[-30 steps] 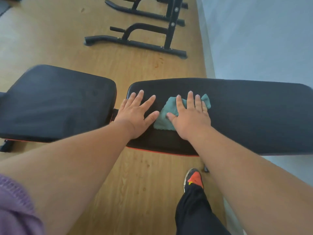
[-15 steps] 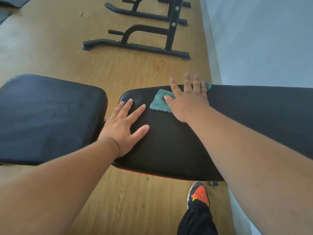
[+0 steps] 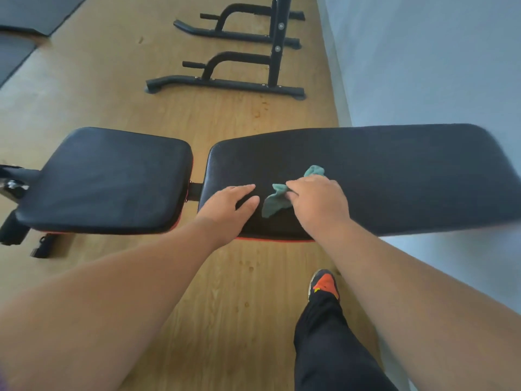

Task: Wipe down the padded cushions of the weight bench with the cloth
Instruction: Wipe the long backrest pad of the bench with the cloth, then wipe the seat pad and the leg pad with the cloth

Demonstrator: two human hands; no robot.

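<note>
The bunched cloth [image 3: 275, 203] was pinched by the right hand [image 3: 318, 201] on the long cushion [image 3: 394, 176]; the left hand [image 3: 228, 208] was pressed flat beside it. Most padding apparently remained unwiped.

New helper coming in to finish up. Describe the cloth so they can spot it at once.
Find the black weight bench's long back cushion on the wooden floor. Near its left end, beside the gap to the shorter seat cushion, lies the cloth, bunched under the right hand. It is the only teal, crumpled thing on the black padding.

Bare forearms, black trousers [image 3: 327, 348] – a dark shoe [image 3: 324, 286] with an orange-red toe patch
</note>
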